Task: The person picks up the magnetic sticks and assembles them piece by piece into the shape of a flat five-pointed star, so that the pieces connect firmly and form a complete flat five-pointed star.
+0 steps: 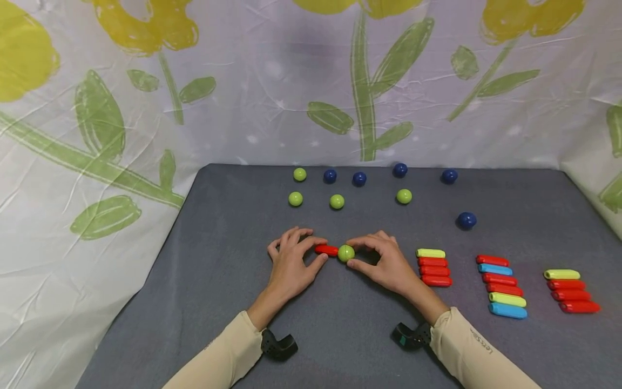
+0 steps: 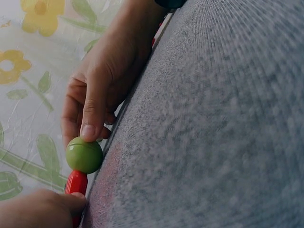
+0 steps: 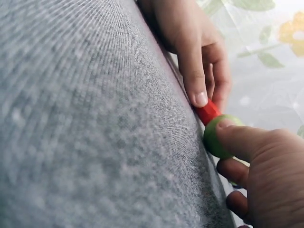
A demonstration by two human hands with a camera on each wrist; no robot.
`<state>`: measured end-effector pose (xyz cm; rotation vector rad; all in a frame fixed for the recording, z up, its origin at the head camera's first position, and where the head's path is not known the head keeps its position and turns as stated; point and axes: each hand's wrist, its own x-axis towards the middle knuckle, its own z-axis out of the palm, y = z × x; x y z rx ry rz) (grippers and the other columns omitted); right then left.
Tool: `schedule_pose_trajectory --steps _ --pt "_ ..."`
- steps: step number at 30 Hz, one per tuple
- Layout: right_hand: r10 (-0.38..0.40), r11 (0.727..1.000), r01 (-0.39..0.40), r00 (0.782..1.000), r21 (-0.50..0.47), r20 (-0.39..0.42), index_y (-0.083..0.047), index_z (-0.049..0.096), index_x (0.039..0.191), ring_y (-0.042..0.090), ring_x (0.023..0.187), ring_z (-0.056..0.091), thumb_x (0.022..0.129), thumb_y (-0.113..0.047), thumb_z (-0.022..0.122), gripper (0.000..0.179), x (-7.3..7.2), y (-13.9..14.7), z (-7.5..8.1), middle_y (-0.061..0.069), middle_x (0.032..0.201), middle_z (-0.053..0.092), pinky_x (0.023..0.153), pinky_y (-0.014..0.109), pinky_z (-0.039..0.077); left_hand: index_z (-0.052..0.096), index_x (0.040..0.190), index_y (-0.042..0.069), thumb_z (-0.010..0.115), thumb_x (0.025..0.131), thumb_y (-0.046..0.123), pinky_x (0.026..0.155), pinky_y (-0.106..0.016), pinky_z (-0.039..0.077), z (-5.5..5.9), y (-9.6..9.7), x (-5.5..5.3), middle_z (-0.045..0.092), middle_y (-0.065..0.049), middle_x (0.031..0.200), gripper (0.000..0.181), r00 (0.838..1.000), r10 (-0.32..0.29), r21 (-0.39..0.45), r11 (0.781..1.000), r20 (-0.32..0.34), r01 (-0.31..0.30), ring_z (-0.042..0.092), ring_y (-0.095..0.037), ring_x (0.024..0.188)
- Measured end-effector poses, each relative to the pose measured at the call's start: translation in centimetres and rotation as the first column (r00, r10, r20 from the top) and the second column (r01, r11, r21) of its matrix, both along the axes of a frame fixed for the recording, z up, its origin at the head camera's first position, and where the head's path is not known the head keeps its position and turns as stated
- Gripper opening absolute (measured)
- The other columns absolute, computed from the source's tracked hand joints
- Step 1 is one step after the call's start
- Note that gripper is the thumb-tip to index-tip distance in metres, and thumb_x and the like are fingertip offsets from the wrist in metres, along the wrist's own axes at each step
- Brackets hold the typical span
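Observation:
My left hand (image 1: 293,265) pinches a short red stick (image 1: 326,250) between thumb and forefinger, close over the grey cloth. At the stick's right end sits a green ball (image 1: 346,253), which my right hand (image 1: 384,261) holds between thumb and fingertips. Stick and ball meet end to end in the left wrist view, where the ball (image 2: 84,155) shows a thin groove across it. In the right wrist view the red stick (image 3: 207,112) shows between the left thumb and the ball, its far end hidden by the left fingers.
Behind the hands lie more green balls (image 1: 337,201) and several blue balls (image 1: 359,179). To the right are three columns of sticks: a near one (image 1: 434,271), a middle one (image 1: 502,289) with blue sticks, and a far one (image 1: 570,295). A flowered sheet (image 1: 272,108) hangs behind the table.

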<state>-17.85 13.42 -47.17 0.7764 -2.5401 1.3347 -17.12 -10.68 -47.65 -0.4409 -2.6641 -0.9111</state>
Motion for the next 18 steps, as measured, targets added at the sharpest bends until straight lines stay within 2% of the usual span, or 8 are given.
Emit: schedule_pose_trajectory --steps 5,10,14,18 --pt "0.075 0.997 -0.075 0.997 0.028 0.009 -0.021 0.075 0.118 0.015 0.091 0.058 0.082 -0.020 0.086 0.037 0.1 0.1 0.8 -0.007 0.105 0.074 0.084 0.036 0.032 0.074 0.120 0.026 0.077 0.092 0.026 0.104 -0.065 0.019 0.1 0.0 0.0 0.061 -0.011 0.136 0.028 1.000 0.023 0.015 1.000 -0.001 -0.023 0.046 -0.036 0.135" --pt "0.134 0.982 -0.131 0.991 0.133 -0.015 -0.019 0.075 0.120 0.018 0.096 0.058 0.083 -0.021 0.085 0.037 -0.5 1.5 2.6 -0.002 0.109 0.075 0.084 0.038 0.030 0.071 0.126 0.025 0.078 0.091 0.024 0.102 -0.063 0.021 0.1 -0.1 -0.1 0.060 -0.011 0.134 0.036 0.999 0.043 0.032 0.999 -0.015 -0.043 0.047 -0.036 0.130" --pt "0.095 0.971 -0.091 0.996 0.221 -0.004 -0.017 0.077 0.116 0.022 0.100 0.056 0.083 -0.020 0.085 0.034 -1.4 4.5 4.2 0.001 0.110 0.075 0.082 0.038 0.025 0.072 0.123 0.025 0.078 0.090 0.025 0.101 -0.064 0.021 0.1 -0.1 -0.1 0.059 -0.011 0.130 0.034 0.999 0.037 0.048 0.998 -0.013 -0.036 0.047 -0.036 0.126" --pt "0.035 0.954 -0.054 0.997 0.296 0.067 -0.017 0.078 0.110 0.024 0.098 0.053 0.084 -0.018 0.084 0.027 -1.9 8.2 5.3 0.003 0.107 0.075 0.080 0.039 0.021 0.075 0.118 0.025 0.077 0.091 0.025 0.102 -0.064 0.020 0.0 0.0 -0.1 0.059 -0.011 0.128 0.027 1.000 0.031 0.049 0.998 -0.007 -0.030 0.047 -0.036 0.124"
